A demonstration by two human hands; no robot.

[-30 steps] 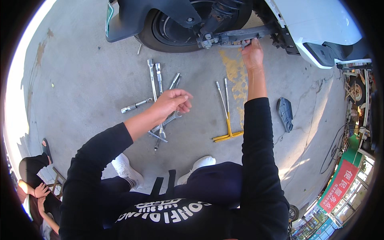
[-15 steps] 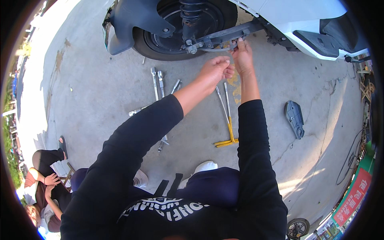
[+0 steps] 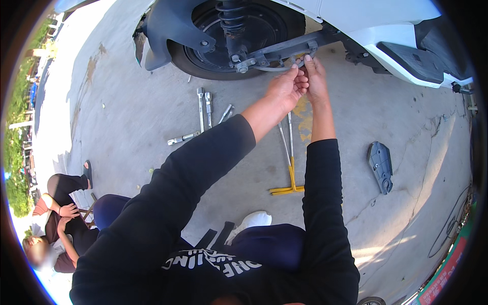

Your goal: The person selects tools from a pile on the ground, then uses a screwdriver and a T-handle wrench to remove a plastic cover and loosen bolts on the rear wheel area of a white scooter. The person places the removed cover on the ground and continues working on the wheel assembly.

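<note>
My left hand (image 3: 288, 87) and my right hand (image 3: 315, 80) meet beneath the swingarm (image 3: 284, 48) of a white scooter (image 3: 366, 18). My right thumb and fingers pinch a small grey fitting (image 3: 300, 63) along a curved grey cable (image 3: 267, 68). My left hand's fingers are curled beside it, thumb at the fitting; what they hold is hidden. Behind are the rear wheel (image 3: 185, 63) and black shock spring (image 3: 231, 18). Below lie chrome socket wrenches (image 3: 201, 107) and yellow-handled T-wrenches (image 3: 292, 178).
A grey plastic cover (image 3: 379, 165) lies on the concrete floor (image 3: 137, 127) at right. A seated person (image 3: 68, 218) is at the lower left. A dark hose (image 3: 447, 223) lies near the right edge, beside a green and red banner (image 3: 450, 264).
My left hand has risen from above the wrenches to join my right hand at the fitting under the swingarm, its fingers curling in. My right hand stays there. The view has shifted.
</note>
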